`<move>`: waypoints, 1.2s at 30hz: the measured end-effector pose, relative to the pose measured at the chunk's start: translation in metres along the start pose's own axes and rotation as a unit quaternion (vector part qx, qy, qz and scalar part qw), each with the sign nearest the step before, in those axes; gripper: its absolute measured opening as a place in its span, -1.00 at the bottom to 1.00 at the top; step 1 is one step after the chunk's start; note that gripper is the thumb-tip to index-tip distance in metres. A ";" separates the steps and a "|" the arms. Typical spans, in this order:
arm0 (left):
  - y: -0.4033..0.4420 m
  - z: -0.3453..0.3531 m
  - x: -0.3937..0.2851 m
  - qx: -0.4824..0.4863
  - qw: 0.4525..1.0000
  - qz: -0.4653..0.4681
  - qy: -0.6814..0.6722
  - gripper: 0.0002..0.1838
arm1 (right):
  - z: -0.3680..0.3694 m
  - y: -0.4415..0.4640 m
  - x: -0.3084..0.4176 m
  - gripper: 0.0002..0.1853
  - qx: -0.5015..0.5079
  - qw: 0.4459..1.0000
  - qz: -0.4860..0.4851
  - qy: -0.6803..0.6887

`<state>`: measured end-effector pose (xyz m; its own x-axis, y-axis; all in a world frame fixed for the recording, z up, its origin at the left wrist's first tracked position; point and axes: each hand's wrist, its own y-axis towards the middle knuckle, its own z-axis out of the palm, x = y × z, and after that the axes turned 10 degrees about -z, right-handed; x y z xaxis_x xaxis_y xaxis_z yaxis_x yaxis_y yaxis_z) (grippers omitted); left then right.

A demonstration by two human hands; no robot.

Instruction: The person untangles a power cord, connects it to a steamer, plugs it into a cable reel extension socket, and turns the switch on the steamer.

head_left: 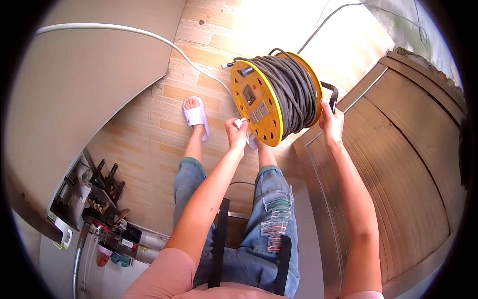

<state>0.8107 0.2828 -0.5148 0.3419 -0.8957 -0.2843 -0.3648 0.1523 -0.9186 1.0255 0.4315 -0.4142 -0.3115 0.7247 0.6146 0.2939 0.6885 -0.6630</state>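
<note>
A cable reel (256,102) with yellow side discs and thick dark cable (291,89) wound on it is held up in front of my legs. My right hand (332,121) is closed at the reel's right side, by its black handle (330,92). Near the lower left edge of the yellow disc, my left hand (236,133) pinches a white plug (240,121). Sockets (259,112) show on the disc, just right of the plug. A white cord (174,46) runs from the upper left down behind the disc.
At the right stands a brown wooden panel (388,164). A beige surface (99,65) fills the upper left. Shelves with small items (104,219) are at the lower left. Dark cable (323,22) trails over the tiled floor (219,20). My slippered foot (196,117) is below.
</note>
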 end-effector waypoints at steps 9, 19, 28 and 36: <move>-0.058 -0.135 -0.022 -0.057 0.992 0.062 -0.091 -0.61 | 0.103 -0.091 0.028 -0.53 0.051 0.959 0.102 0.259; -0.071 -0.241 -0.083 -0.205 0.906 0.197 -0.315 -0.72 | 0.142 -0.100 0.056 -0.52 0.038 0.870 0.111 0.479; -0.148 -0.242 -0.159 -0.017 0.909 0.246 -0.337 -0.73 | 0.156 -0.120 0.038 -0.50 -0.008 0.861 0.099 0.499; -0.206 -0.223 -0.195 0.172 0.891 0.303 -0.290 -0.54 | 0.140 -0.150 0.013 -0.69 -0.027 0.887 0.249 0.387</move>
<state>0.6256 0.3328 -0.2091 0.5996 -0.2536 -0.7590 -0.3822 0.7426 -0.5500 0.8509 0.3336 -0.3668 0.5776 0.7256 0.3741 0.2696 0.2631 -0.9264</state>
